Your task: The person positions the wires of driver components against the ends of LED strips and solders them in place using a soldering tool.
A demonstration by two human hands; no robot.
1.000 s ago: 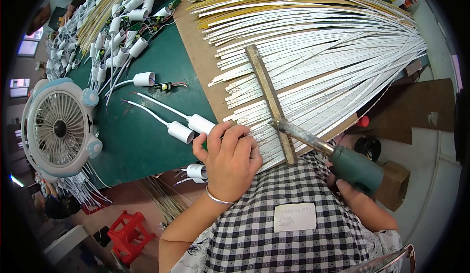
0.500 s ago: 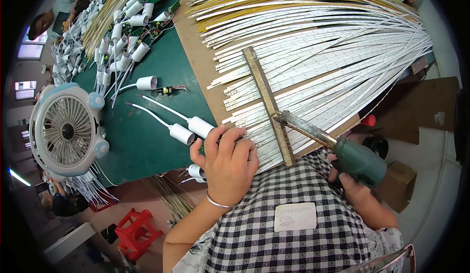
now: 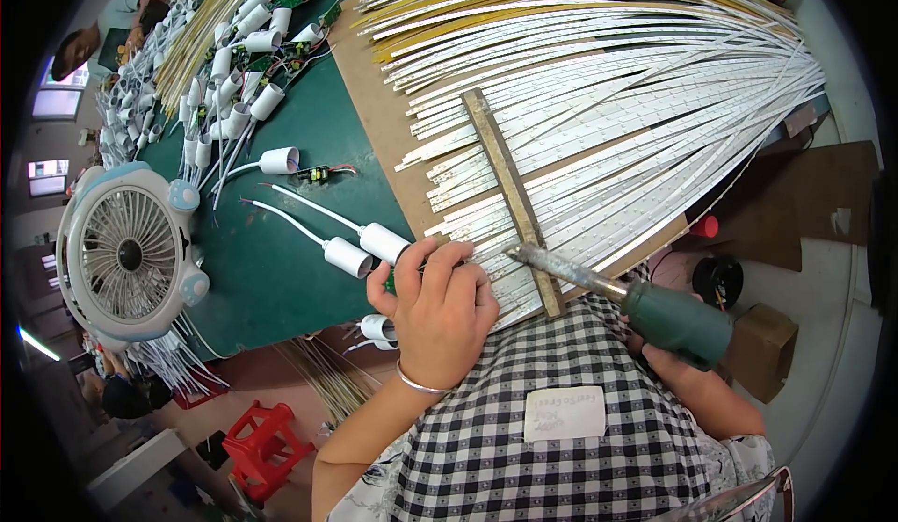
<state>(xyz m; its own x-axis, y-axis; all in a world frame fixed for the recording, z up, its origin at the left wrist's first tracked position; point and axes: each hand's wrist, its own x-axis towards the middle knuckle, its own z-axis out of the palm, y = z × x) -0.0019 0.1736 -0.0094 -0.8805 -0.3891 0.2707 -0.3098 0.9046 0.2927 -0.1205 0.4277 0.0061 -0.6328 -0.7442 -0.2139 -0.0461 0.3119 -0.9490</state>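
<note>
Two white caps [image 3: 347, 257] with cords lie on the green tabletop [image 3: 281, 283] just beside the left hand [image 3: 440, 311], whose curled fingers are at the lower ends of the white strips [image 3: 599, 157], though I cannot tell what they pinch. Partly hidden, the right hand [image 3: 670, 365] has its fingers wrapped around the green handle of a soldering iron [image 3: 675, 324], whose shaft crosses over a bar [image 3: 500, 162] that lies across the strips, between the handle and the strip ends. Around them are a brown board [image 3: 374, 101], more caps [image 3: 221, 64] heaped, a fan [image 3: 129, 253] and a red stool [image 3: 265, 447].
</note>
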